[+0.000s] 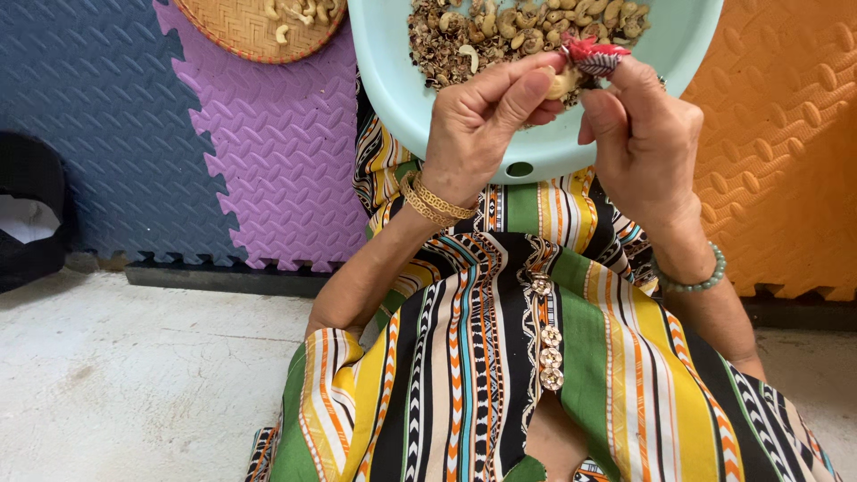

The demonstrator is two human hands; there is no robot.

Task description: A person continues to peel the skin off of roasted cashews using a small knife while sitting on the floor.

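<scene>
My left hand (486, 116) pinches a pale cashew nut (562, 83) between thumb and fingers, over a light blue plastic basin (402, 80) that rests on my lap. My right hand (643, 134) grips a small tool with a red and striped cloth-wrapped handle (594, 54), its tip against the nut. The basin holds several cashew nuts (536, 22) and brown bits of skin (437, 49). Gold bangles circle my left wrist, a green bead bracelet my right.
A woven round tray (237, 27) with a few peeled cashews lies top left on purple, blue and orange foam floor mats. A black bag (31, 214) sits at the left edge. Bare concrete floor runs in front of the mats.
</scene>
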